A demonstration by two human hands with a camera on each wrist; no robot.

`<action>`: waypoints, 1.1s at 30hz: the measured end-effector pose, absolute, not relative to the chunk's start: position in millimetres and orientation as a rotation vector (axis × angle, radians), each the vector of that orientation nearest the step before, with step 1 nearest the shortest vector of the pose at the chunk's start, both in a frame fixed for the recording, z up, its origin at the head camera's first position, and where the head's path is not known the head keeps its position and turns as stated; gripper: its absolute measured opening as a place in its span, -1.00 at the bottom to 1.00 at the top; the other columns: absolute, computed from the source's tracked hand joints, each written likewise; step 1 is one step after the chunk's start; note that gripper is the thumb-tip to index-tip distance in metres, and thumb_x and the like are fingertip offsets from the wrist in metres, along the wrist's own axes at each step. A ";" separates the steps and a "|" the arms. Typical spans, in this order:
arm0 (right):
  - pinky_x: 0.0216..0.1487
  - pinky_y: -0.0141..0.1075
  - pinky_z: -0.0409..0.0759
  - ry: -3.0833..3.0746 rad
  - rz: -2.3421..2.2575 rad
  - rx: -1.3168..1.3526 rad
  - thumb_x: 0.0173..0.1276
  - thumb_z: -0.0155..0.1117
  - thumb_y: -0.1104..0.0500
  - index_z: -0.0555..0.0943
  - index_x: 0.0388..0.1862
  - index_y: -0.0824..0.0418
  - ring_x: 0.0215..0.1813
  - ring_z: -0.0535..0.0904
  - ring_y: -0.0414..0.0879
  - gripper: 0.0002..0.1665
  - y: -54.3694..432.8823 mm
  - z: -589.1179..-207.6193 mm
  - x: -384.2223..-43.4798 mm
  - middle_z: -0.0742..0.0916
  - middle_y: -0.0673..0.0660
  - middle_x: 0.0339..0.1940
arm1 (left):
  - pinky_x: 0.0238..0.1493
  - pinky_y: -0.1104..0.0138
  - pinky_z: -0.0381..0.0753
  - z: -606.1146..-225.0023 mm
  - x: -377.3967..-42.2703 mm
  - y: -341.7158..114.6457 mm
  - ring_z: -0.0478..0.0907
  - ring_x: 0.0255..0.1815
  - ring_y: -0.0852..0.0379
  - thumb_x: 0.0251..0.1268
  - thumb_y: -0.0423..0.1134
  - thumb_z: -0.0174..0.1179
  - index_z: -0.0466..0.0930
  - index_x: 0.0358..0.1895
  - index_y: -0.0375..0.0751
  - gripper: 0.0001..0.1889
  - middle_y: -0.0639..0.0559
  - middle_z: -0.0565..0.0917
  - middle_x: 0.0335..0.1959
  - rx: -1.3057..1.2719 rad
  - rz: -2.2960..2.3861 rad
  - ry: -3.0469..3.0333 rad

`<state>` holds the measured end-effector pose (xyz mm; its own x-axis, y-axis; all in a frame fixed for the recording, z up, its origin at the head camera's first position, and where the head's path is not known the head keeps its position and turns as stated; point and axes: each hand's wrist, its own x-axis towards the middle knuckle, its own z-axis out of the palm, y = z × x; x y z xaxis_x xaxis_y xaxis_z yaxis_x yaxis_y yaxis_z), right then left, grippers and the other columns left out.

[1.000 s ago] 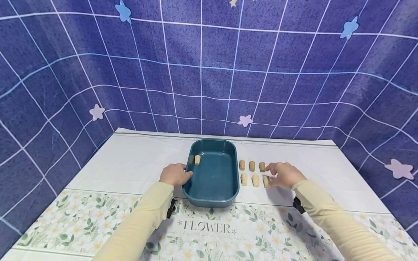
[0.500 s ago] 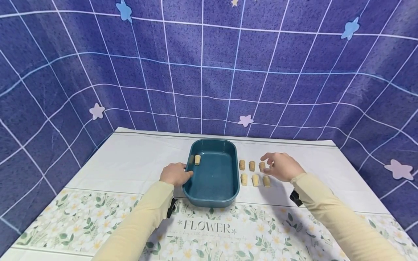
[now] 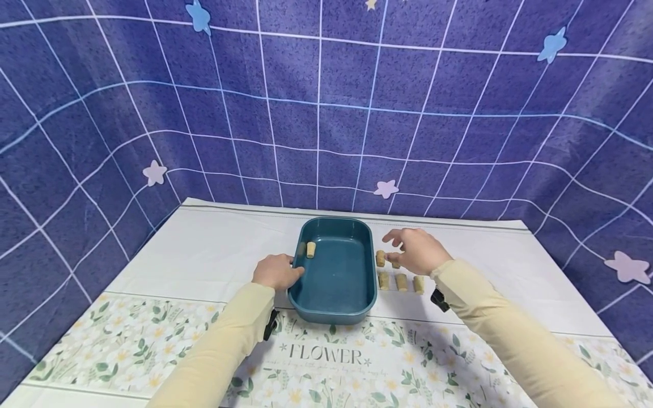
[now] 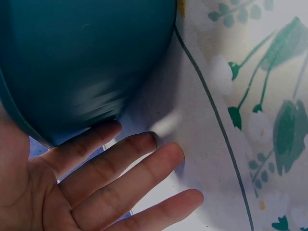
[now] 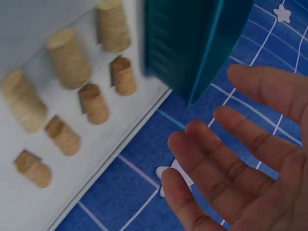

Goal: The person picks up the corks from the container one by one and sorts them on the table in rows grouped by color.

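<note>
A deep teal dish [image 3: 334, 317] stands on the white cloth, one pale cork stopper [image 3: 311, 250] inside by its left wall. My left hand [image 3: 276, 272] holds the dish's left side, thumb over the rim and fingers outside. In the left wrist view those fingers [image 4: 130, 178] spread out below the teal wall. To the right of the dish, my right hand [image 3: 417, 249] hovers over the back row of corks, its fingers relaxed and nothing between them. It hides part of that row. The right wrist view shows larger pale corks [image 5: 70, 60] beside smaller brown corks [image 5: 94, 104].
The front row of pale corks [image 3: 401, 282] lines up right of the dish. A floral printed band [image 3: 168, 345] crosses the near part of the table. Behind and at both sides hangs a blue gridded curtain [image 3: 245, 124] with stars.
My right hand has moved left and slightly back, from the rightmost corks toward those closest to the dish. The left hand keeps its place on the dish.
</note>
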<state>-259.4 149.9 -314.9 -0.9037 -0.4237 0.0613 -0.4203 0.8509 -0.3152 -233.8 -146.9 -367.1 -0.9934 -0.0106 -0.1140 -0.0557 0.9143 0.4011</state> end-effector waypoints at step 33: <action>0.14 -0.05 0.55 2.966 -0.516 -0.658 0.39 0.40 0.04 0.67 0.23 0.15 0.09 0.63 0.07 -0.54 53.5 -303.4 -283.0 0.72 0.22 0.07 | -0.15 0.12 0.60 -367.6 -235.4 -146.5 0.60 -0.32 -0.03 0.43 -0.09 0.14 0.74 0.07 -0.29 -0.62 -0.14 0.74 -0.26 -0.066 0.600 2.965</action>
